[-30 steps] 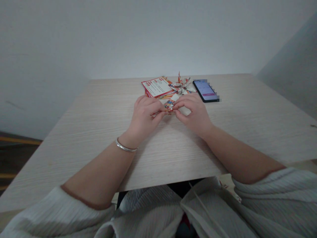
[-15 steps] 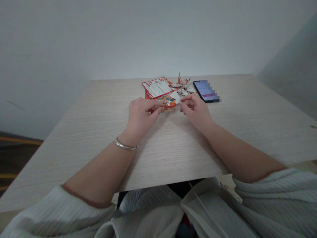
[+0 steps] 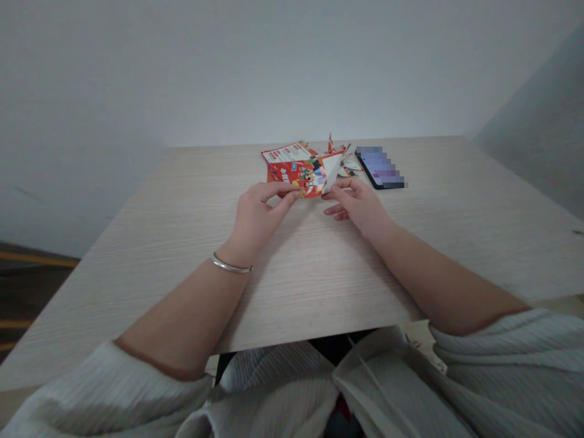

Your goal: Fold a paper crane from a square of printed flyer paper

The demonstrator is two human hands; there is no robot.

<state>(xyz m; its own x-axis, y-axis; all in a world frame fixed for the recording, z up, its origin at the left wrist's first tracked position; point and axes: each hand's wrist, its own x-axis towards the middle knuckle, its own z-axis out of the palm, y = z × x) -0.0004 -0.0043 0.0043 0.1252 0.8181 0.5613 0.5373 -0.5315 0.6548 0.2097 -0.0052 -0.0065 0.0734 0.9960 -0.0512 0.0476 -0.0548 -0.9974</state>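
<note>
My left hand (image 3: 259,214) and my right hand (image 3: 356,204) both pinch a piece of printed red and white paper (image 3: 306,174), partly folded and raised upright above the wooden table (image 3: 191,201). The left thumb and forefinger grip its lower left edge; the right fingertips hold its lower right corner. A silver bangle (image 3: 228,265) circles my left wrist.
Behind the held paper lie a stack of printed sheets (image 3: 283,153) and a folded paper crane (image 3: 340,152), mostly hidden. A phone (image 3: 379,168) with a lit screen lies to their right. A pale wall stands behind the table.
The paper was pressed low between both hands near the table; it has since opened out and risen upright. Both hands moved slightly apart and away from me.
</note>
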